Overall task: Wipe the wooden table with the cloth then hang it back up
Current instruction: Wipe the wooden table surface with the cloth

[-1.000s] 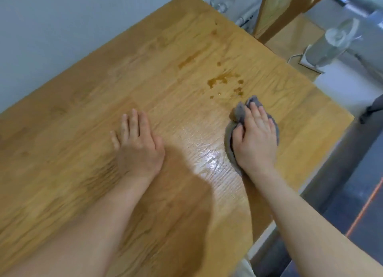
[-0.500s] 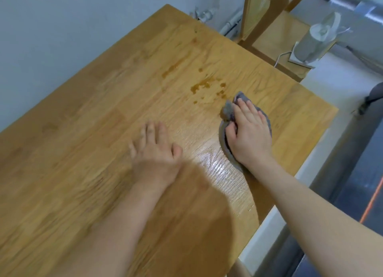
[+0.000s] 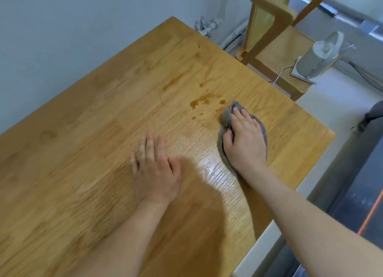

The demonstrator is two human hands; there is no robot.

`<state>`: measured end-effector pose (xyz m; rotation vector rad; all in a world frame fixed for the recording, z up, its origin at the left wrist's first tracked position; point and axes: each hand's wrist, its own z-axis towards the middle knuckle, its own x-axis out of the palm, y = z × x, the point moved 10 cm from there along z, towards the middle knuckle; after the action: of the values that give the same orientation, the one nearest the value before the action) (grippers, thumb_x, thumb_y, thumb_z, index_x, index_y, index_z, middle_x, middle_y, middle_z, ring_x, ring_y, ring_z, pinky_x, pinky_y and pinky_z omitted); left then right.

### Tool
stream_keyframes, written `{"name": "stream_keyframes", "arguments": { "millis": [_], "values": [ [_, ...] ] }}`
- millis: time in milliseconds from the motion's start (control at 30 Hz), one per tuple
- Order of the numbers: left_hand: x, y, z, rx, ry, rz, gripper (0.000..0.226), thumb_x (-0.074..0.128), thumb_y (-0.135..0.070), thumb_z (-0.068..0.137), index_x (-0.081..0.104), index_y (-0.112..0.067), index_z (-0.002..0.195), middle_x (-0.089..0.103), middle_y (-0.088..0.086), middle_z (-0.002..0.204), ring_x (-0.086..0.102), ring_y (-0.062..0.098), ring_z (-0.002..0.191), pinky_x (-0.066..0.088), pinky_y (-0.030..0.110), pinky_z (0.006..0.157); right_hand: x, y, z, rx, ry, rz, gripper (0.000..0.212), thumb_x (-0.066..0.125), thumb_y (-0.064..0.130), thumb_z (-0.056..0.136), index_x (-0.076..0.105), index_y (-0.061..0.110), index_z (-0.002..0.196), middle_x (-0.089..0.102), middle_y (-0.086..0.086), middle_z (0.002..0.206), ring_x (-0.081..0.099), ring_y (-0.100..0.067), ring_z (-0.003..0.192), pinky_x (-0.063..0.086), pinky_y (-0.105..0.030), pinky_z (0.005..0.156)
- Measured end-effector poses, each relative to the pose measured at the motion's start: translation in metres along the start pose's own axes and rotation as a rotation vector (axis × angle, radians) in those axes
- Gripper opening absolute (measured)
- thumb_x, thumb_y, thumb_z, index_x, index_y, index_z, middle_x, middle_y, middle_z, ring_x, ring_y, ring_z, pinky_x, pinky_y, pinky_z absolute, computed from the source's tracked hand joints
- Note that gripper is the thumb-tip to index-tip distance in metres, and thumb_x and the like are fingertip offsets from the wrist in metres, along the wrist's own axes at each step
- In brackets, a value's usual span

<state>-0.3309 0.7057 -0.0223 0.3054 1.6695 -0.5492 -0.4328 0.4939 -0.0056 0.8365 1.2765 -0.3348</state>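
On the light wooden worktop [image 3: 107,115], toward its right edge, we see the small grey cloth [image 3: 261,129], crumpled and pressed flat, with a bunched fold rising at its far left corner. Our right hand [image 3: 244,140] lies palm-down on it, fingers [image 3: 241,117] spread forward across the fabric and thumb tucked against its left edge, so the cloth shows only as a rim around the hand. Just at ten o'clock from the cloth we see amber-brown spill drops [image 3: 199,102], close to the fabric's tip. Our left hand [image 3: 154,169] rests flat on bare wood at eight o'clock from the cloth, fingers extended together, holding nothing. A glossy wet patch [image 3: 207,162] lies between the hands.
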Motion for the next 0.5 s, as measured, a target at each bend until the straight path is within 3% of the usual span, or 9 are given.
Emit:
{"name": "stream_keyframes", "arguments": {
  "millis": [67, 200, 333, 433, 500],
  "values": [
    [0.0, 0.001, 0.001, -0.004, -0.006, -0.001, 0.061, 0.029, -0.037, 0.09, 0.029, -0.018, 0.148, 0.022, 0.008, 0.158, 0.012, 0.023, 0.147, 0.01, 0.048, 0.118, 0.008, 0.023, -0.004, 0.01, -0.002, -0.003, 0.05, 0.041, 0.028, 0.094, 0.046, 0.013, 0.141, 0.039, -0.004, 0.151, 0.026, -0.02, 0.144, 0.014, -0.038, 0.118],
    [-0.003, -0.001, 0.0, 0.016, -0.059, 0.006, 0.061, 0.032, -0.034, 0.086, 0.04, -0.01, 0.142, 0.034, 0.014, 0.152, 0.027, 0.03, 0.142, 0.021, 0.054, 0.113, 0.041, 0.101, -0.028, -0.338, 0.173, 0.078, 0.05, 0.042, 0.028, 0.092, 0.048, 0.019, 0.14, 0.04, 0.002, 0.151, 0.026, -0.016, 0.144, 0.017, -0.04, 0.118],
    [-0.007, -0.001, -0.002, 0.013, -0.071, 0.005, 0.062, 0.035, -0.033, 0.084, 0.04, -0.013, 0.142, 0.034, 0.013, 0.152, 0.028, 0.029, 0.142, 0.022, 0.054, 0.112, 0.034, 0.087, -0.023, -0.523, 0.223, 0.057, 0.046, 0.043, 0.031, 0.091, 0.053, 0.021, 0.136, 0.046, 0.003, 0.147, 0.032, -0.013, 0.141, 0.018, -0.034, 0.115],
    [-0.006, 0.0, 0.0, 0.009, -0.058, 0.016, 0.06, 0.037, -0.031, 0.086, 0.036, -0.014, 0.144, 0.031, 0.012, 0.154, 0.024, 0.028, 0.143, 0.019, 0.052, 0.115, 0.011, 0.033, 0.009, -0.267, 0.096, 0.047, 0.046, 0.041, 0.028, 0.092, 0.054, 0.017, 0.134, 0.047, 0.001, 0.146, 0.031, -0.016, 0.142, 0.02, -0.037, 0.116],
    [-0.005, -0.001, 0.001, 0.01, -0.058, 0.021, 0.06, 0.038, -0.031, 0.086, 0.037, -0.014, 0.143, 0.032, 0.012, 0.153, 0.025, 0.029, 0.143, 0.019, 0.051, 0.115, 0.012, 0.037, 0.012, -0.165, 0.074, 0.015, 0.047, 0.042, 0.026, 0.092, 0.051, 0.015, 0.136, 0.044, -0.001, 0.148, 0.029, -0.019, 0.143, 0.017, -0.039, 0.117]
  ]
}}
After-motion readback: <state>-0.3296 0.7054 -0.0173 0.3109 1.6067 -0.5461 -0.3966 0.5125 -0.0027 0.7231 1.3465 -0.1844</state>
